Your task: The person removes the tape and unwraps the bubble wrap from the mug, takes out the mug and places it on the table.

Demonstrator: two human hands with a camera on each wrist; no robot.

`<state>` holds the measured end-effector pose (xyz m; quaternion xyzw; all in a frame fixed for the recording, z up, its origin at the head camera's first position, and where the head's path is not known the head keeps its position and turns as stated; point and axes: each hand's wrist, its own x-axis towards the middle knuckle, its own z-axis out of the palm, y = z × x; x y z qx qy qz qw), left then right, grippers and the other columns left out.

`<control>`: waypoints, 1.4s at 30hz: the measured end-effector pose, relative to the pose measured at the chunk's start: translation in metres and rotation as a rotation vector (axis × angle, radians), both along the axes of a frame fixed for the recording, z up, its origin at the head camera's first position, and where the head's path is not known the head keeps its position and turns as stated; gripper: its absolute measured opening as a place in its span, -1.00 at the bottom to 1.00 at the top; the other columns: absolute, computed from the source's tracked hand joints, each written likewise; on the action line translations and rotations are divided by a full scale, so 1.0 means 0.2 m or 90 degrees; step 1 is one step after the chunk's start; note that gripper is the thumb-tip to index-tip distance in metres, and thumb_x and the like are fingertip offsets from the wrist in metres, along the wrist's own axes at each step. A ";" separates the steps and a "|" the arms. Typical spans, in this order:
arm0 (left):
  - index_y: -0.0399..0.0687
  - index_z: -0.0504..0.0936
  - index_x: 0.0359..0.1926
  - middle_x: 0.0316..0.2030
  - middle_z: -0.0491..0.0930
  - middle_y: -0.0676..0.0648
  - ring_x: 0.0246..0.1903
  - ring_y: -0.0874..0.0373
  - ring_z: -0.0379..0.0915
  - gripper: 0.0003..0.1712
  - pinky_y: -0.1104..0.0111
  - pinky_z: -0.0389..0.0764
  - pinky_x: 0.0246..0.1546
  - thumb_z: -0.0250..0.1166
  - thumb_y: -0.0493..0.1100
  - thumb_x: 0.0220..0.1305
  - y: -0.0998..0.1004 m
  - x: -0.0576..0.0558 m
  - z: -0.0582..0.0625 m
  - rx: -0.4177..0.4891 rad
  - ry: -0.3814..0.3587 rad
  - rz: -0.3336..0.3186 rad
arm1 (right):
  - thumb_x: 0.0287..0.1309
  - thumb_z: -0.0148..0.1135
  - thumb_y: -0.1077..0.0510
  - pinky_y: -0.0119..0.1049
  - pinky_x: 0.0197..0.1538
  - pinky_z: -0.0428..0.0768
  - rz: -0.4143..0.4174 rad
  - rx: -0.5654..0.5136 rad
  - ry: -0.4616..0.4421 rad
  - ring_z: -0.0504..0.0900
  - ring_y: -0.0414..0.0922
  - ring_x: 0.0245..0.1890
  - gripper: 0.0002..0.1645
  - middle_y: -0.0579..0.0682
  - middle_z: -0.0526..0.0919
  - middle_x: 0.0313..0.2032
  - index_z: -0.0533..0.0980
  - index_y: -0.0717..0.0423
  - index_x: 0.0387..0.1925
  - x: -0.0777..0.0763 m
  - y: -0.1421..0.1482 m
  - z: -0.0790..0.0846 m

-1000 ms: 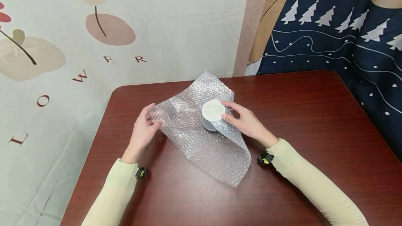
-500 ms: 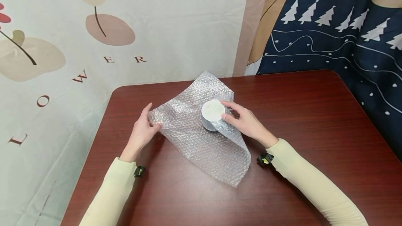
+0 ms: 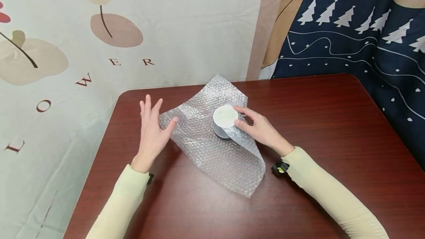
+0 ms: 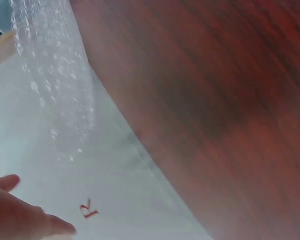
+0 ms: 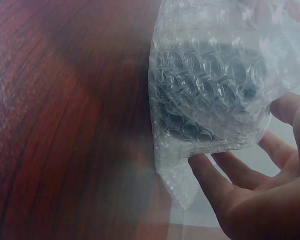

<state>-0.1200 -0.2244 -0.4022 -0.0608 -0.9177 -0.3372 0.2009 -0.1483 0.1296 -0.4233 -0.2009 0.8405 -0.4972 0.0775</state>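
Note:
A sheet of bubble wrap lies on the table, its right side folded up around a cylinder with a round white top and grey side. Fingers and thumb of my right hand hold the cylinder through the wrap at its right side. In the right wrist view, bubble wrap covers the grey side while the fingers curve against it. My left hand is spread beside the sheet's raised left corner, thumb close to it; whether they touch I cannot tell. Only part of the left hand shows in its wrist view.
The dark red wooden table has rounded far corners. Behind it hangs a pale cloth printed with letters and leaf shapes. A navy cloth with white trees hangs at the right.
My left hand has let go of the bubble wrap's left corner, and its fingers have straightened and spread upward. My right hand keeps its hold on the wrapped cylinder.

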 end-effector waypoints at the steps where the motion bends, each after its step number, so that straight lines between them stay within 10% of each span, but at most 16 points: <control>1: -0.25 0.34 0.50 0.63 -0.12 -0.24 0.61 -0.21 -0.40 -0.15 -0.19 -0.15 0.54 0.43 -0.03 0.31 0.02 0.00 0.00 0.003 0.023 -0.015 | 0.45 0.27 -0.03 0.06 0.42 0.41 0.000 0.001 0.001 0.36 0.02 0.46 -0.30 0.02 0.40 0.47 0.35 0.00 0.52 0.00 0.00 0.00; 9: -0.18 0.41 0.47 0.56 0.19 -0.11 0.55 -0.08 0.05 -0.31 -0.09 0.15 0.50 0.33 -0.08 0.40 0.16 0.00 0.01 0.033 0.068 -0.141 | 0.46 0.26 -0.04 0.06 0.43 0.40 0.000 0.000 -0.008 0.35 0.01 0.46 -0.30 0.02 0.39 0.47 0.35 -0.03 0.52 0.00 0.00 0.01; 23: -0.03 0.27 0.58 0.52 0.26 -0.16 0.42 -0.21 0.31 -0.33 0.03 0.38 0.40 0.11 0.07 0.59 0.38 -0.03 -0.01 0.202 -0.214 -0.223 | 0.46 0.27 -0.03 0.05 0.42 0.41 0.001 -0.005 -0.008 0.37 0.01 0.45 -0.31 0.01 0.39 0.47 0.35 -0.03 0.52 0.00 0.00 0.01; 42: -0.11 0.27 0.57 0.54 0.22 -0.17 0.44 -0.16 0.28 -0.41 -0.01 0.47 0.33 -0.05 0.01 0.68 0.51 -0.11 -0.11 0.331 -0.344 -0.233 | 0.47 0.25 -0.01 0.05 0.40 0.44 0.000 -0.001 -0.007 0.40 0.04 0.43 -0.32 0.06 0.41 0.46 0.36 0.00 0.51 0.01 -0.01 0.01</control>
